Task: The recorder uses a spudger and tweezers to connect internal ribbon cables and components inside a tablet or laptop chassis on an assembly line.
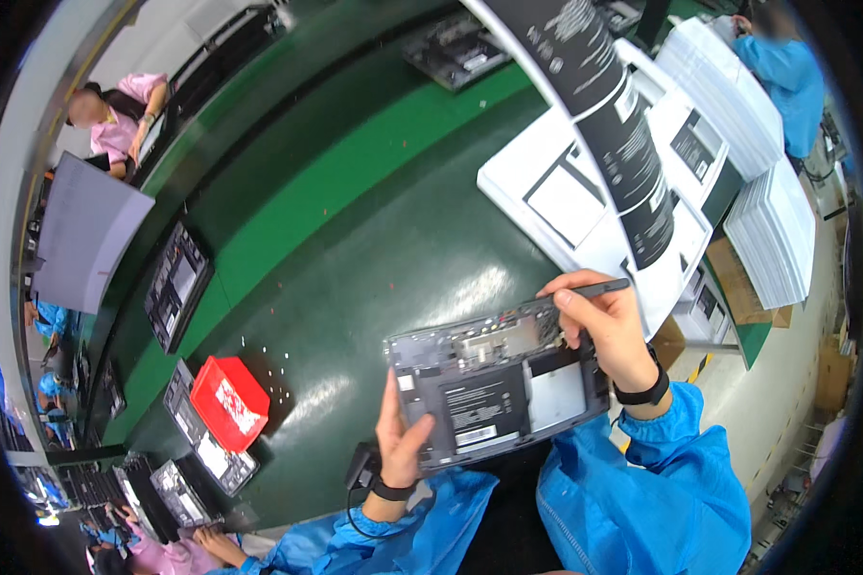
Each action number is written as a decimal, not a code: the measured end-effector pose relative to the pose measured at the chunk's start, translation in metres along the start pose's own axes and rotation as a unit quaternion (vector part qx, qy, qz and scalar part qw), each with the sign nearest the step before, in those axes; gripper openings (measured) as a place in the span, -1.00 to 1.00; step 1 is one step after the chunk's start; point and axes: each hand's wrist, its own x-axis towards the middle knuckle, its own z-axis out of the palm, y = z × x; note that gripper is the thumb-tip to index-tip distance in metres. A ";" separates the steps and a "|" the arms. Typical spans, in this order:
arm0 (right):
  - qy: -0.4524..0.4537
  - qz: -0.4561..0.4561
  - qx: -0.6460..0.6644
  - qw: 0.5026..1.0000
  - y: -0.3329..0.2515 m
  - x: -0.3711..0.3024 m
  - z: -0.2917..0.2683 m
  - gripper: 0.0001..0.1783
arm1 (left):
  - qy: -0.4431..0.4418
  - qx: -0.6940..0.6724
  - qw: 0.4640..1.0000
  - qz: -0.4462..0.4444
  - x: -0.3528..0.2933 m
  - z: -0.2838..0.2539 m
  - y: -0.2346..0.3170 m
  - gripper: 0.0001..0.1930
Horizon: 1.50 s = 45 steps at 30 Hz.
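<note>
An opened laptop base (pixel 499 379) is tilted in front of me, its inside facing up. A black battery (pixel 484 412) and a silver-grey rectangular part (pixel 557 395) sit side by side in it, with the circuit board along the far side. My left hand (pixel 403 436) grips the laptop base by its left edge, thumb on top and fingers beneath. Over the far right corner, my right hand (pixel 609 326) is closed around a dark pen-like tool (pixel 590 288). The tool's working tip is hard to make out among the fingers.
A red bin (pixel 231 403) and scattered small pieces lie left on the green table. Another opened laptop base (pixel 177 286) rests beyond. White trays (pixel 551 182) and a curved strip with black labelled panels (pixel 604 115) stand at right. Co-workers sit around the line.
</note>
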 end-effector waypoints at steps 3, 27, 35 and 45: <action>0.005 -0.102 -0.034 0.994 -0.035 0.015 -0.011 -0.81 | 0.017 -0.056 0.997 0.042 0.026 -0.027 0.002 -0.09; 0.293 -0.382 -0.537 0.693 0.055 0.191 -0.170 -0.63 | 0.301 -0.218 0.895 0.248 0.308 -0.141 0.066 -0.44; 0.260 -0.414 -0.540 0.685 0.052 0.183 -0.160 -0.65 | 0.522 0.425 0.639 0.373 0.302 -0.101 0.054 -0.44; 0.228 -0.449 -0.553 0.664 0.052 0.181 -0.138 -0.66 | 0.227 0.534 0.656 0.483 0.285 -0.033 0.057 -0.70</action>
